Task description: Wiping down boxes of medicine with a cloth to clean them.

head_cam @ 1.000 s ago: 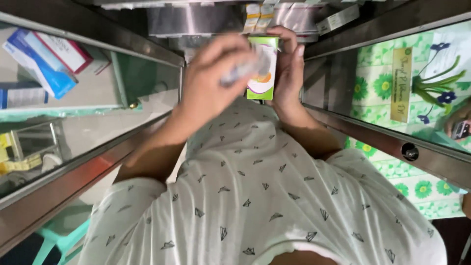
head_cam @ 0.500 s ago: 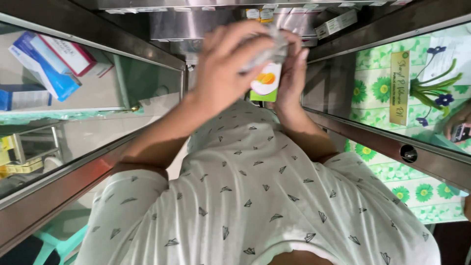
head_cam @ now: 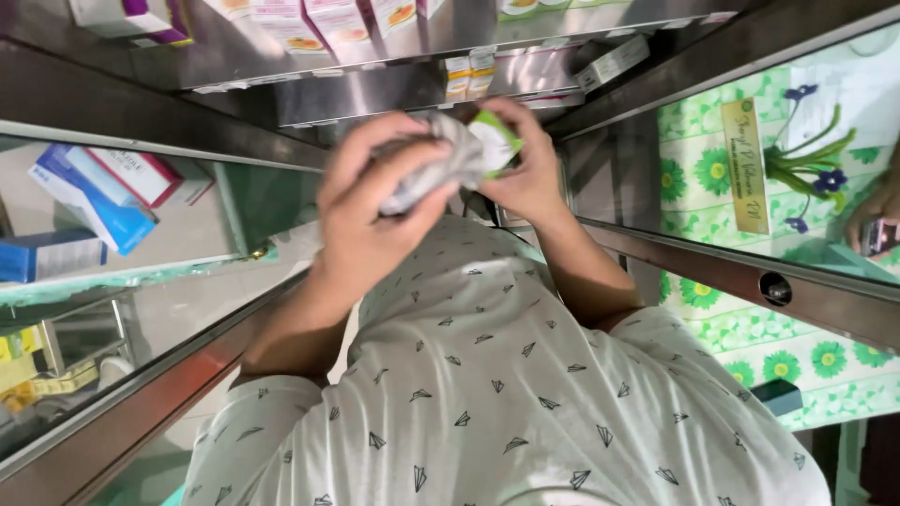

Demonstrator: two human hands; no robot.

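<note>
- Gripping a crumpled, translucent grey plastic bag (head_cam: 433, 167), the left hand (head_cam: 375, 201) has its fingers curled tight around the bag's bunched end, thumb pressed beneath.
- Right hand (head_cam: 525, 164) holds a small green-and-white cardboard carton (head_cam: 494, 142); fingers are bent around its far side, closed on it.
- Carton sits between the two hands, above the chest, its left part covered by the bag; only a corner with a white oval shows.
- Whether the carton is inside the bag's mouth or only against it: cannot tell.
- Both hands touch at centre, far from the white shirt with small paper-plane print (head_cam: 506, 394).
- Left: glass display case (head_cam: 169, 281) holding a blue-and-white box (head_cam: 94, 201) and a red-and-white box (head_cam: 145, 173).
- Far: steel shelf (head_cam: 375, 94) with small cartons.
- Right: green floral-patterned counter covering (head_cam: 797, 356).
</note>
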